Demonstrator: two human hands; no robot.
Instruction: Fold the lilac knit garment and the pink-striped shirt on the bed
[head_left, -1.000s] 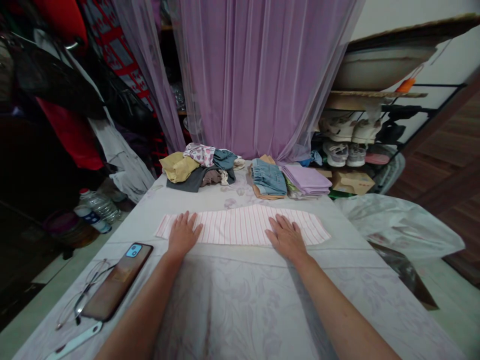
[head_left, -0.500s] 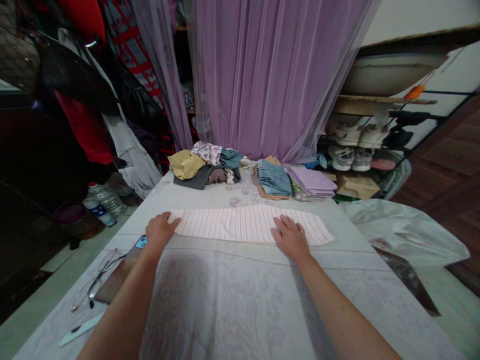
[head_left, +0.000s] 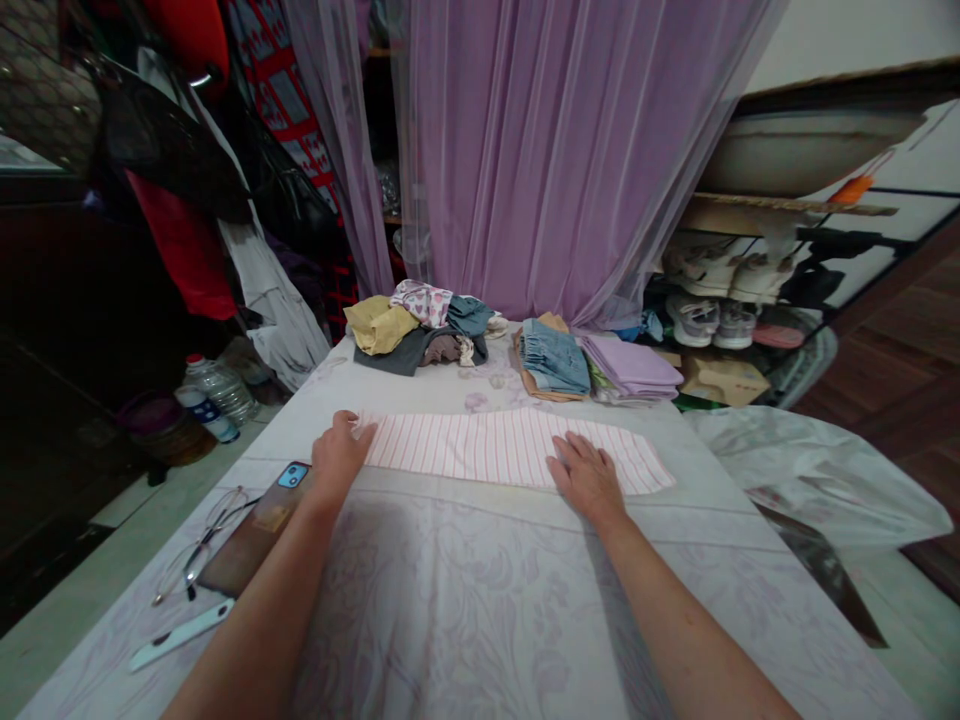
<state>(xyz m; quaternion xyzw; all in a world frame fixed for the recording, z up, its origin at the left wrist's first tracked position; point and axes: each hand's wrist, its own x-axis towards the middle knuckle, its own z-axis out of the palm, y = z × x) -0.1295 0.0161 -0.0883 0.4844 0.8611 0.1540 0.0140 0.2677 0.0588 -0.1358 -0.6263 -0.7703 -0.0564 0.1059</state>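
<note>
At the far left, down on the floor beside the tabletop [head_left: 480, 610], you have a clear plastic bottle [head_left: 219, 388] standing near a blue-and-white container [head_left: 206, 413]. On the near left of the tabletop lies a slim pale-blue object [head_left: 180, 635], with a pair of glasses [head_left: 201, 550] just beyond it and a dark-backed phone [head_left: 251, 535] beside the glasses, partly covered by your left forearm.

Next comes your left hand [head_left: 337, 460], at the left end of the striped cloth [head_left: 465, 445]. Its fingers are bent, with the thumb against the cloth and the end of the fabric close by the index finger; you cannot tell from this view whether they pinch it. The cloth, white with pink stripes, lies flat in a long strip across the tabletop, running rightward from those fingers, under your right hand [head_left: 589, 480] and out past it. Behind the cloth, toward the left, sits a loose heap of clothes [head_left: 382, 328].

Your right hand rests palm down on the cloth's right part, fingers extended and holding nothing. Beyond it, at the back, are folded denim [head_left: 556, 358] and, to its right, folded lilac fabric [head_left: 634, 365]. Farther right, a translucent plastic bag [head_left: 825, 470] lies beside the tabletop.
</note>
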